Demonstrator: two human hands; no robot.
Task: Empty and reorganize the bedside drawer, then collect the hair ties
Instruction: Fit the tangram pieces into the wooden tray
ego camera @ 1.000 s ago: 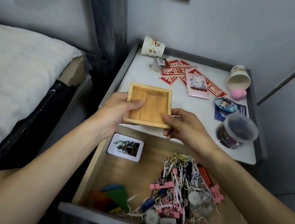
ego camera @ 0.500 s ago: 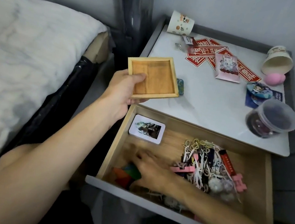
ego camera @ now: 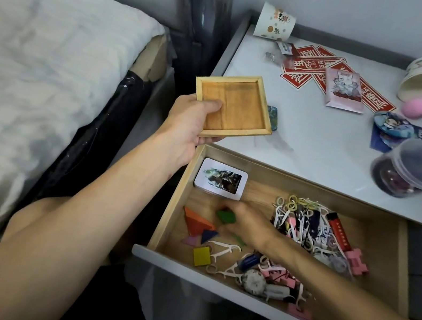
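Observation:
The bedside drawer [ego camera: 399, 266] stands pulled open below the white nightstand top [ego camera: 320, 139]. My left hand [ego camera: 191, 122] grips a shallow square wooden tray [ego camera: 233, 107] by its near corner, held above the nightstand's left front edge. Inside the drawer, my right hand [ego camera: 246, 222] pinches a green tangram piece [ego camera: 226, 216]. Other coloured tangram pieces [ego camera: 197, 223] lie at the drawer's left. A tangle of hair ties [ego camera: 295, 203], floss picks and pink clips fills the drawer's right half. A white photo card box [ego camera: 221, 179] sits in the drawer's back left corner.
The nightstand top holds two tipped paper cups [ego camera: 275, 26], red paper strips [ego camera: 314, 65], a pink packet [ego camera: 344, 91], a pink sponge egg [ego camera: 418, 106], badges [ego camera: 392, 122] and a lidded clear tub [ego camera: 414, 170]. A bed with white bedding [ego camera: 37, 67] lies left.
My right hand left the tray and dropped into the drawer, where it took hold of a green piece. My left hand now holds the tray alone, lifted leftward off the top.

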